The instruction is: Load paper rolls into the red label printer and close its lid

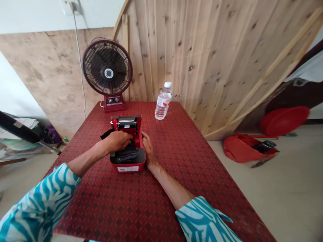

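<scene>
A red and black machine that looks like a small label printer (pixel 128 168) stands on the table with its lid up. A metal roller shows in the raised lid, and a white label is stuck on the near side. My left hand (pixel 118 141) reaches into the body from the left, its fingers curled; what they pinch is hidden. A black strip (pixel 107 133) sticks out to the left beside that hand. Dark rolled material (pixel 127 155) lies in the near part of the body. Against the right wall, my right hand (pixel 148 149) grips the printer.
A maroon electric fan (pixel 114 104) stands at the table's back left, its cord near the wall. A water bottle (pixel 163 102) is behind the printer to the right. Wood panelling borders the red patterned table (pixel 181 161). A red bag (pixel 237 149) lies on the floor at right.
</scene>
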`<state>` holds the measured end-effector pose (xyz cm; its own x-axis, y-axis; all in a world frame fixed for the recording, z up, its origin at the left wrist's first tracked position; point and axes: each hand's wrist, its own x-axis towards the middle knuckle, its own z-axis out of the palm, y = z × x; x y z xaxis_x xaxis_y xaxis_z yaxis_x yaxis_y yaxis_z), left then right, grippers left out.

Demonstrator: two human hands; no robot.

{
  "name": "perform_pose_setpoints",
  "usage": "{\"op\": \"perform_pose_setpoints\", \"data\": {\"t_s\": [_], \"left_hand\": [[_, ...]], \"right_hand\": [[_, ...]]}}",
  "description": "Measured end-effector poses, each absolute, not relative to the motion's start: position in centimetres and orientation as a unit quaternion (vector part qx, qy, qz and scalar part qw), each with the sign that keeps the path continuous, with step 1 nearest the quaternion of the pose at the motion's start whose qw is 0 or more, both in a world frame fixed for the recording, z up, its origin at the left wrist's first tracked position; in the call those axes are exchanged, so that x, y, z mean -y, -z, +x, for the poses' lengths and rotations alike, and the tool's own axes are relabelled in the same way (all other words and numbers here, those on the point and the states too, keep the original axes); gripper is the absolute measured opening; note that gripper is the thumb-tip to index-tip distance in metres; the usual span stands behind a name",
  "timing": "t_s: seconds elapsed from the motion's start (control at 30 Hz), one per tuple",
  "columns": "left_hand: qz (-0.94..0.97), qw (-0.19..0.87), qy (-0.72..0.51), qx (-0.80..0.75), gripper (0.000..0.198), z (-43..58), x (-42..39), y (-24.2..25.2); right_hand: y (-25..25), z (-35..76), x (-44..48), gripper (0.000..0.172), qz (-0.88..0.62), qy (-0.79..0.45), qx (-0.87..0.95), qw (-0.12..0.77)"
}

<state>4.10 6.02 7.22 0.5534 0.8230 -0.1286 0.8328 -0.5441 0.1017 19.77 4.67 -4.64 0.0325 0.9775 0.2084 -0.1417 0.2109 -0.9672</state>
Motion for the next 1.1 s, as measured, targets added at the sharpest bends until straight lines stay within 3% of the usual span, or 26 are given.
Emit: {"op": "perform_pose_setpoints", "data": {"t_s": [0.1,0.27,0.47,0.57,0.73,1.1], "left_hand": [[0.869,0.087,0.112,-0.474,0.024,5.0,-7.0,-7.3],[0.872,0.107,0.075,-0.472,0.028,4.7,-6.8,-7.5],[0.851,0.206,-0.196,-0.441,0.042,1.6,-4.6,-9.4],[0.764,0.258,-0.338,-0.485,0.052,-1.9,-3.4,-10.6],[0.581,0.317,-0.512,-0.548,0.049,-8.4,-4.6,-9.5],[0.596,0.338,-0.427,-0.590,0.048,-9.4,-10.3,-0.3]], "right_hand": [[4.8,19.7,-4.8,0.049,-0.400,-0.470,0.514,0.595],[4.7,19.7,-4.8,0.045,-0.395,-0.464,0.512,0.605],[4.7,19.8,-4.7,0.046,-0.403,-0.477,0.506,0.594],[4.6,19.8,-4.6,0.048,-0.412,-0.481,0.499,0.591],[4.6,19.9,-4.8,0.049,-0.416,-0.474,0.498,0.595],[5.4,19.9,-5.1,0.051,-0.427,-0.476,0.494,0.589]]}}
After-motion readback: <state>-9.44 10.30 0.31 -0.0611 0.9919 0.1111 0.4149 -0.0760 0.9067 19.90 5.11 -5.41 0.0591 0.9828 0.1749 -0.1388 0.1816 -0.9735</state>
